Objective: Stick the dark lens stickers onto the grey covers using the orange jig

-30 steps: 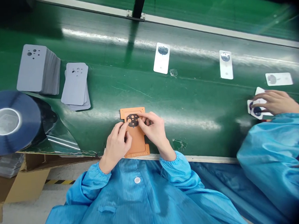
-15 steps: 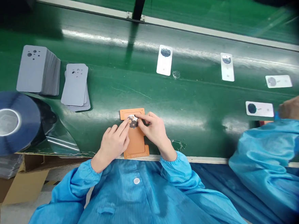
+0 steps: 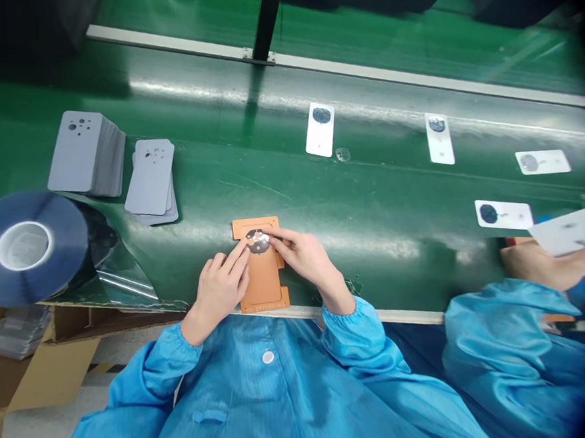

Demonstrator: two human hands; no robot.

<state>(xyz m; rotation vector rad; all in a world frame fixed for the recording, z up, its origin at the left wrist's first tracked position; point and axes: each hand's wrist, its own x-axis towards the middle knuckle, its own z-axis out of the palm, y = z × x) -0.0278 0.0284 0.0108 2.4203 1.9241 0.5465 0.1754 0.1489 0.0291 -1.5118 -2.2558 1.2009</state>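
An orange jig (image 3: 264, 281) lies at the front edge of the green bench. On its upper part sits a dark, shiny round film piece (image 3: 259, 248) with several holes. My left hand (image 3: 221, 280) rests over the jig's left side, fingers stretched out and fingertips on the film's left edge. From the right comes my right hand (image 3: 302, 255), thumb and index finger in a loose pinch at the film's upper right edge. The fingertips cover part of the film's rim.
Grey phone-shaped plates form a tall stack (image 3: 75, 154) and a lower stack (image 3: 150, 179) at left. In front are a large film roll (image 3: 68, 241) and a cardboard box (image 3: 48, 376). Several white plates (image 3: 320, 133) lie rightward. A co-worker's hand (image 3: 536, 262) holds a white sheet (image 3: 574, 229).
My right index finger has straightened along the film's top edge; my left fingertips stay on its left side. The co-worker's hand has brought a white sheet into view. The camera has shifted slightly.
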